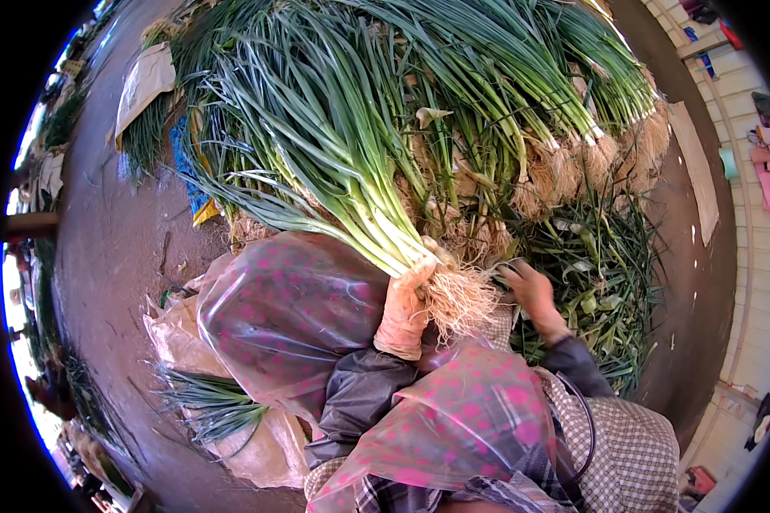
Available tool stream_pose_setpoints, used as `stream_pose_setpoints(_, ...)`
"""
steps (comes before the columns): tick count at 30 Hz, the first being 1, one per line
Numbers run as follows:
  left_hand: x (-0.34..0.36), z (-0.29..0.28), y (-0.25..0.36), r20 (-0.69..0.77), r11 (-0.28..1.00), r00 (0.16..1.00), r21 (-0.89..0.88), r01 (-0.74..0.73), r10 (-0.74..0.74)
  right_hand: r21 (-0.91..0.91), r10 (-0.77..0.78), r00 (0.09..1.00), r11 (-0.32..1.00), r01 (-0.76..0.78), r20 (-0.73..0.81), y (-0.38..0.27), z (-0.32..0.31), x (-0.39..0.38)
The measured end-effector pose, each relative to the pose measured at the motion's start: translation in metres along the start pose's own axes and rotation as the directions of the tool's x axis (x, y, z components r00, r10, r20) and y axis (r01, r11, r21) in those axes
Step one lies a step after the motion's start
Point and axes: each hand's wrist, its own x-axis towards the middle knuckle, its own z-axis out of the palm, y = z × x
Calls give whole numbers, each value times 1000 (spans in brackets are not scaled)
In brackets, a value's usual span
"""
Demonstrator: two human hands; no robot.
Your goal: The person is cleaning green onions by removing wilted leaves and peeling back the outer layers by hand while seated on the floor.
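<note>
My left hand (405, 312), in a pale stained glove, is closed round the white stalks of a bunch of green onions (364, 184), just above the roots. Its long green leaves fan up and to the left over the pile, and the shaggy pale roots (462, 299) hang toward the right. Close to the root ends is my right hand (535, 299), its fingers curled together. Whatever they pinch is too small to make out. Under the bunch, a clear plastic cover with pink dots (295, 286) drapes my knees.
More green onions (505, 77) lie heaped ahead, roots toward the right. Stripped leaves (595, 291) pile up on the right. A pale sack (265, 445) and a few green leaves (218, 402) sit at my left. Cardboard (695, 171) lies on the floor beside a pale wall (749, 282).
</note>
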Motion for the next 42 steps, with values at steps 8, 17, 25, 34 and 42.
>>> stream_pose_setpoints(8,13,-6,3,13,999,999,-26,-38,39,-603,-371,875,634,484,311,-178,66,174)
stream_pose_setpoints(17,18,11,1,165,995,986,-98,0,17,380,-538,809,818,433,237,-178,-19,125)
stream_pose_setpoints(25,17,-9,-4,13,998,998,-14,-67,67,-287,-883,454,468,836,-117,-183,-13,53)
stream_pose_setpoints(34,11,1,4,56,987,994,-133,-85,93,646,-32,997,760,74,-76,-140,-65,59)
stream_pose_setpoints(42,10,-13,5,93,995,994,-78,-54,61,832,5,913,409,-375,409,-225,46,141)
